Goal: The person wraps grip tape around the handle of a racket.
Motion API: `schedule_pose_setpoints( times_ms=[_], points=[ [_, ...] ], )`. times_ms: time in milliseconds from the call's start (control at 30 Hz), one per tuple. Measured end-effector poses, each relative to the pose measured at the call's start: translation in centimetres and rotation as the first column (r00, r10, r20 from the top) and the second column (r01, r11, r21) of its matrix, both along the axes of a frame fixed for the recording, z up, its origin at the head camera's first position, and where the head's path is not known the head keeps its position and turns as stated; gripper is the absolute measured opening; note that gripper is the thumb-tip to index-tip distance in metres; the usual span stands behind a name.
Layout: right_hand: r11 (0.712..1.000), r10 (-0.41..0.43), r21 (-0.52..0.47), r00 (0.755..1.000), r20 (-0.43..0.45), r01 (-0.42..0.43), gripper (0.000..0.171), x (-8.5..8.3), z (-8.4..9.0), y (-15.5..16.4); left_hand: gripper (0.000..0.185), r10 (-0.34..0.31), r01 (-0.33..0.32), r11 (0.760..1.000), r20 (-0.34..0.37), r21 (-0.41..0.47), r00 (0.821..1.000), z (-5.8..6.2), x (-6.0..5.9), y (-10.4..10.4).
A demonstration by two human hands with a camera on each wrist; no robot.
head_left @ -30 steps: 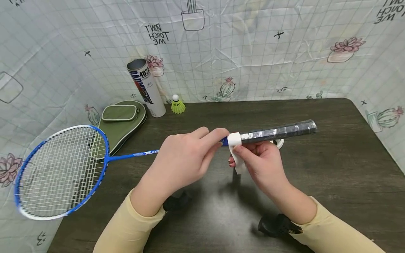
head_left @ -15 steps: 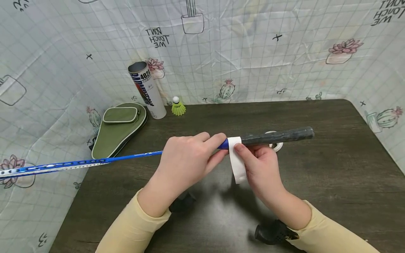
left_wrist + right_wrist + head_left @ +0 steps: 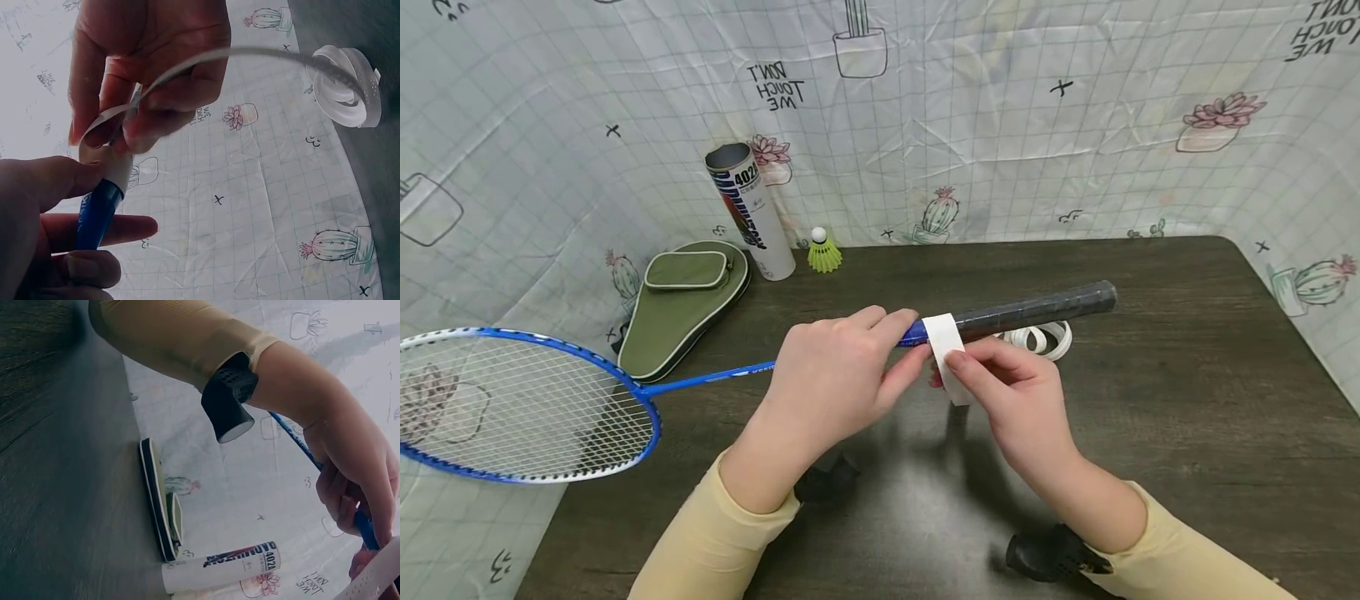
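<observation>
Racket first: your badminton racket hangs above the dark table, its black-wrapped handle pointing away from the green case and its strung head reaching past the table edge beside that case, where the picture border cuts off its far rim. Your left hand has its fingers curled round the blue shaft just where the handle begins; that hand covers the stretch of shaft inside it, and the left wrist view shows only a short blue stub between thumb and fingers. Your right hand pinches the white grip tape between thumb and forefinger, with the tape laid in one turn round the handle's near end and a loose tail dropping below the fingers. How far that turn overlaps itself you cannot tell, since your right fingers hide the underside. The tape runs back to a white roll lying on the table just behind the handle, partly hidden by it in the head view and clear only from the left wrist. Just beside the case stands a shuttlecock tube, leaning slightly, and next to that a yellow-green shuttlecock. The right wrist view shows the case edge-on and the tube on its side; the racket there is a blue sliver.
</observation>
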State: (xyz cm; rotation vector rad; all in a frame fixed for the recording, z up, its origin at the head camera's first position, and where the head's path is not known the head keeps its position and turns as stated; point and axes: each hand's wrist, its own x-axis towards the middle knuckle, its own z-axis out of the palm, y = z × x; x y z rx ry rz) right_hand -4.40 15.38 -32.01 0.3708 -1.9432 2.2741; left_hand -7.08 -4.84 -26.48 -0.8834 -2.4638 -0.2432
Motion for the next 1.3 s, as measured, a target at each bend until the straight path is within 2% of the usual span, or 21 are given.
schedule_pose_setpoints(
  times_ms=[267, 467, 733, 900, 1033, 1233, 1300],
  points=[
    [0.991, -0.133, 0.006, 0.991, -0.033, 0.133, 0.014, 0.2, 0.0, -0.6, 0.026, 0.004, -0.004, 1.000, 0.057, 0.013, 0.998, 0.1, 0.2, 0.2],
    [0.983, -0.176, 0.052, 0.984, -0.018, 0.177, 0.008, 0.0, -0.1, -0.7, 0.027, 0.004, -0.003, 1.000, 0.089, -0.005, 0.996, 0.2, 0.4, 0.3],
    [0.968, -0.236, 0.085, 0.972, -0.021, 0.237, 0.007, 0.1, -0.4, -0.7, 0.032, -0.038, 0.042, 0.999, 0.130, -0.025, 0.991, 0.6, 0.6, 0.5],
    [0.965, -0.250, 0.073, 0.968, -0.036, 0.252, 0.008, 0.2, -0.4, -0.7, 0.031, -0.030, 0.028, 1.000, 0.150, 0.013, 0.988, 0.7, 0.6, 0.8],
    [0.968, -0.244, 0.038, 0.968, -0.056, 0.246, 0.006, 0.3, -0.4, -0.7, 0.037, -0.050, 0.041, 0.997, 0.172, 0.058, 0.984, 0.8, 0.4, 0.8],
    [0.984, -0.177, -0.045, 0.980, -0.096, 0.173, 0.002, 0.2, -0.7, -0.7, 0.041, -0.073, 0.053, 0.994, 0.228, 0.092, 0.971, 1.1, 0.5, 0.5],
    [0.986, -0.150, -0.082, 0.984, -0.100, 0.142, 0.008, 0.1, -0.8, -0.8, 0.041, -0.074, 0.056, 0.995, 0.238, 0.081, 0.969, 1.2, 0.5, 0.5]
  ],
)
